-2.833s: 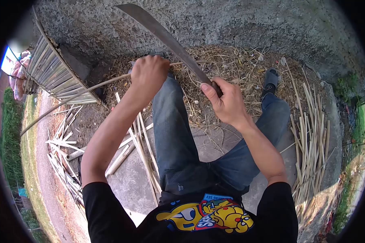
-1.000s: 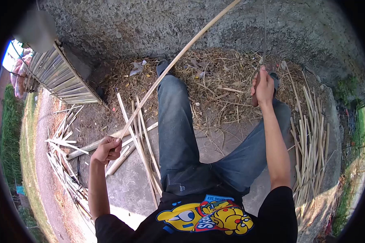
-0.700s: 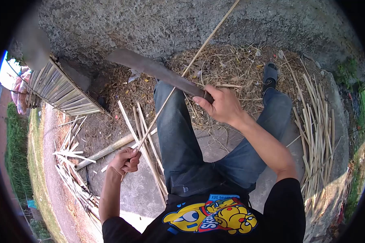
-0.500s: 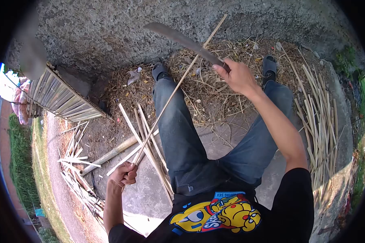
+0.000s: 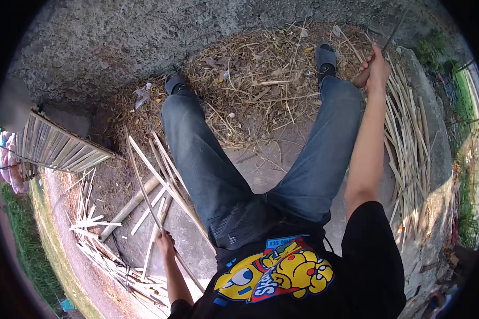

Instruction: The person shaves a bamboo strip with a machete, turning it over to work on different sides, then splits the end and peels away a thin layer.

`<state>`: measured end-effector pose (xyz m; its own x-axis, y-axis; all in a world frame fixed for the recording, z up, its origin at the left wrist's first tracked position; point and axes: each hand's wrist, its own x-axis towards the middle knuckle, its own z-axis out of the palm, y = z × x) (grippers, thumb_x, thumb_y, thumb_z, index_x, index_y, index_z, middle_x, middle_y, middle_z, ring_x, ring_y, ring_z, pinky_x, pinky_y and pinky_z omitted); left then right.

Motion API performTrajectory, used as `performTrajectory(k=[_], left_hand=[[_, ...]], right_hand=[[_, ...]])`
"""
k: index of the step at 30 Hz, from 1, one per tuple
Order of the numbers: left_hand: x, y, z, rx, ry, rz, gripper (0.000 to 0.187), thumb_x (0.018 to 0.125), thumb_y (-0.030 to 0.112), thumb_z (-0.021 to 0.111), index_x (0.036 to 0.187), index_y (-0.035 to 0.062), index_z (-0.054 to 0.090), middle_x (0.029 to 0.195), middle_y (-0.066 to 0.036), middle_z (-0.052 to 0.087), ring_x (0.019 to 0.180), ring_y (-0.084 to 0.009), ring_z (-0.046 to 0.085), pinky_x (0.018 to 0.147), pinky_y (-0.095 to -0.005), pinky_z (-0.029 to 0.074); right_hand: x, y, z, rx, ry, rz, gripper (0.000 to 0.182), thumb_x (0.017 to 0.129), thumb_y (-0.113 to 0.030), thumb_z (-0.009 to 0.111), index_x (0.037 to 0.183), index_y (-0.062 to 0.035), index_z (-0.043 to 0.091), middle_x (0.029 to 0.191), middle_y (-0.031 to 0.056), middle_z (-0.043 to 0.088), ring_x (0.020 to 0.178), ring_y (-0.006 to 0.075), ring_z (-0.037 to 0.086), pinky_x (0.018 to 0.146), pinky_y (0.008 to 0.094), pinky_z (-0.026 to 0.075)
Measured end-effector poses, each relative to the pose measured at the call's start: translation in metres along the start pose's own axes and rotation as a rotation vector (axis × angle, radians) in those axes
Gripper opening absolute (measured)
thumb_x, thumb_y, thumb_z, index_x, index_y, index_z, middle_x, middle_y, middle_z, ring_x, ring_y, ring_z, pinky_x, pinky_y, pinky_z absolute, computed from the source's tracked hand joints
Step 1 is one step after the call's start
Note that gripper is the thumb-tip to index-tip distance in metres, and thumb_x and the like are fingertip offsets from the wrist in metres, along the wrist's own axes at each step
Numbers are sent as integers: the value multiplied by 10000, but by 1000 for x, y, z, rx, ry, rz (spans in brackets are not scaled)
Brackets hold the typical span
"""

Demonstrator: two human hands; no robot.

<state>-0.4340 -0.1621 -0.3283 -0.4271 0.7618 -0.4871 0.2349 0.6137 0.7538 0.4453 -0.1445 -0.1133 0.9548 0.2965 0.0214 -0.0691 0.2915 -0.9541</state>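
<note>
My left hand (image 5: 165,244) is closed around a long thin bamboo strip (image 5: 145,192), which slants from beside the slatted bamboo panel down past my hand toward my shirt. Beyond my right knee, my right hand (image 5: 378,69) grips a machete by its wooden handle (image 5: 361,80). The machete's blade (image 5: 396,29) shows nearly edge-on, pointing up and away to the right. Blade and strip are well apart, on opposite sides of my legs.
Cut bamboo strips (image 5: 410,143) lie in a bundle on the right. More strips (image 5: 98,250) and a bamboo pole (image 5: 130,207) lie on the left. A slatted bamboo panel (image 5: 64,143) leans near the rough wall (image 5: 143,42). Shavings (image 5: 261,95) litter the ground between my feet.
The machete has gone from against the strip, above my legs, out to the far right. My left hand has moved slightly lower, and the strip's far end has swung left.
</note>
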Motion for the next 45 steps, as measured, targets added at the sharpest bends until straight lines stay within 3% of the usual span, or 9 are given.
performTrajectory(k=[2, 4, 6, 14, 22, 28, 32, 38, 45], left_hand=[[5, -68, 24, 249, -106, 57, 435, 1024, 406, 517, 1048, -19, 601, 778, -131, 624, 645, -250, 641, 572, -375, 538], [17, -140, 41, 1128, 109, 346, 702, 942, 484, 593, 1352, -69, 455, 1244, -332, 542, 1157, -446, 568, 958, -525, 487], [19, -152, 55, 1078, -98, 94, 938, 856, 530, 654, 1484, -65, 290, 1432, -386, 325, 1326, -522, 359, 1108, -558, 325], [9, -18, 91, 843, -225, 618, 778, 812, 335, 761, 1428, -16, 439, 1254, -294, 532, 1109, -447, 574, 985, -482, 467], [68, 77, 78, 946, -330, 1313, 729, 711, 339, 816, 1282, -38, 562, 1151, -261, 637, 1075, -465, 548, 924, -535, 450], [40, 146, 104, 981, -497, 1283, 668, 724, 317, 805, 1259, -14, 579, 1161, -253, 623, 1064, -442, 586, 904, -513, 470], [29, 166, 119, 986, -436, 1302, 650, 732, 312, 799, 1255, -8, 583, 1157, -249, 624, 1054, -434, 598, 895, -507, 477], [18, 189, 137, 932, -338, 1343, 622, 744, 306, 790, 1248, 1, 590, 1150, -242, 625, 1039, -423, 617, 882, -498, 486], [23, 250, 127, 740, 78, 963, 387, 854, 199, 709, 1196, 29, 647, 1033, -225, 687, 881, -298, 696, 789, -407, 517]], right_hand=[[4, 22, -60, -40, 133, -34, 285, 863, -203, 760, 841, -32, 533, 680, 42, 540, 478, 163, 523, 448, 335, 444], [-6, 51, -120, -274, 334, -73, 256, 849, -173, 762, 837, -22, 555, 708, 90, 609, 506, 171, 582, 448, 335, 458], [-26, 89, -183, -457, 464, 35, 224, 830, -149, 760, 874, 11, 609, 722, 123, 657, 582, 219, 648, 522, 369, 509], [-135, 334, -405, -891, 596, 346, 370, 695, -201, 841, 913, 56, 689, 949, 181, 700, 904, 309, 660, 888, 390, 497], [-141, 337, -436, -1116, 790, 150, 471, 753, -246, 815, 1006, 106, 631, 1259, 229, 492, 1076, 348, 562, 960, 378, 457], [-52, 235, -476, -1169, 918, 100, 323, 841, -241, 792, 922, 30, 636, 933, 130, 653, 773, 280, 618, 920, 423, 493], [12, 236, -535, 269, 931, 127, 149, 847, -55, 726, 951, -3, 633, 906, 81, 672, 835, 201, 659, 731, 415, 584], [-8, 192, -497, 476, 1029, 25, 72, 857, 32, 563, 898, 20, 621, 862, 100, 637, 767, 221, 625, 770, 351, 531], [-102, 10, -315, 1030, 308, -448, 151, 841, 55, 591, 984, 74, 545, 1025, 140, 567, 789, 174, 555, 810, 297, 483]])
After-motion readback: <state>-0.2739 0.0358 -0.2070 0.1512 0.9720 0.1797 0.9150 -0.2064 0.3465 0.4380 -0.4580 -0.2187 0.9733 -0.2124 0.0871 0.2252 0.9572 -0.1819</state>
